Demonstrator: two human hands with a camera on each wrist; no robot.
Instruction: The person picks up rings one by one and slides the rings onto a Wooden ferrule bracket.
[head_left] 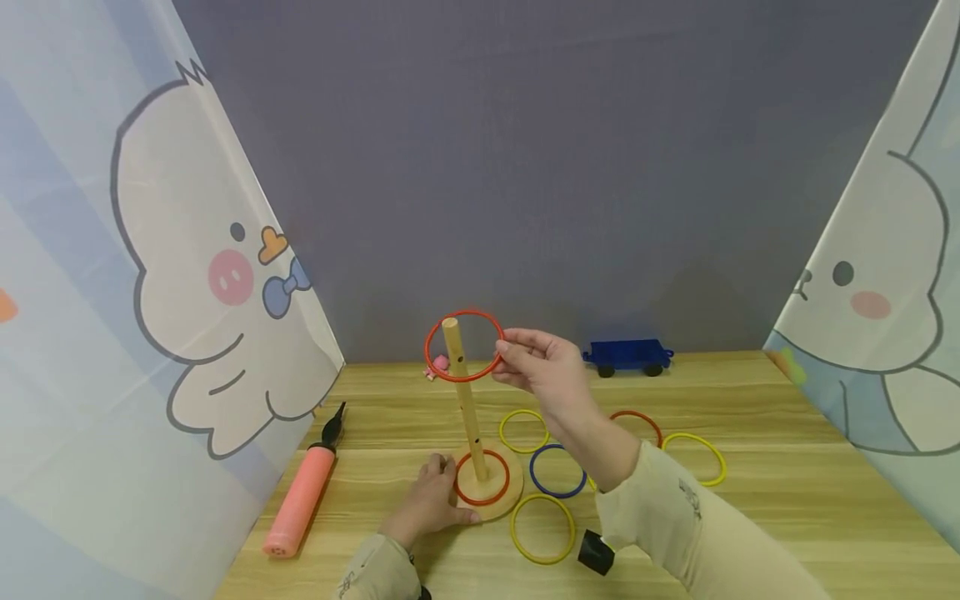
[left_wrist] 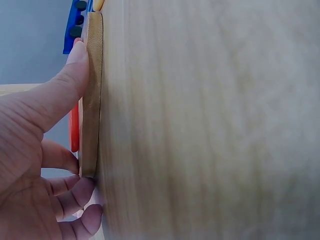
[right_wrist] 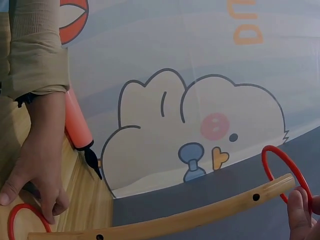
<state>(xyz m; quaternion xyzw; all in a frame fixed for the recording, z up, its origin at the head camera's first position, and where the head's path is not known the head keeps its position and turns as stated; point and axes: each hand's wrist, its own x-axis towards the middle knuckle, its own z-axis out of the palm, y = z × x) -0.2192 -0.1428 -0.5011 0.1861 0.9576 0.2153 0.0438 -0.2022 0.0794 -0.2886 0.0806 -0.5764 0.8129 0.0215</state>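
A wooden peg [head_left: 468,408] stands upright on a round wooden base [head_left: 514,490]. My left hand [head_left: 431,502] grips the left edge of this base, thumb near the front; in the left wrist view the thumb [left_wrist: 70,80] lies over the rim. One red ring [head_left: 507,477] rests on the base around the foot of the peg. Up at the peg's top, my right hand [head_left: 551,379] pinches another red ring [head_left: 468,312] between thumb and fingers. The peg's tip shows inside that ring's outline in the head and right wrist views.
Beside the base on the right lie a blue ring [head_left: 558,497], several yellow rings [head_left: 543,562] and an orange-red ring [head_left: 636,412]. A black block [head_left: 596,552] sits nearer. Pink pump [head_left: 302,500] at left; blue toy wagon [head_left: 628,354] and small pink toy [head_left: 439,364] at the back.
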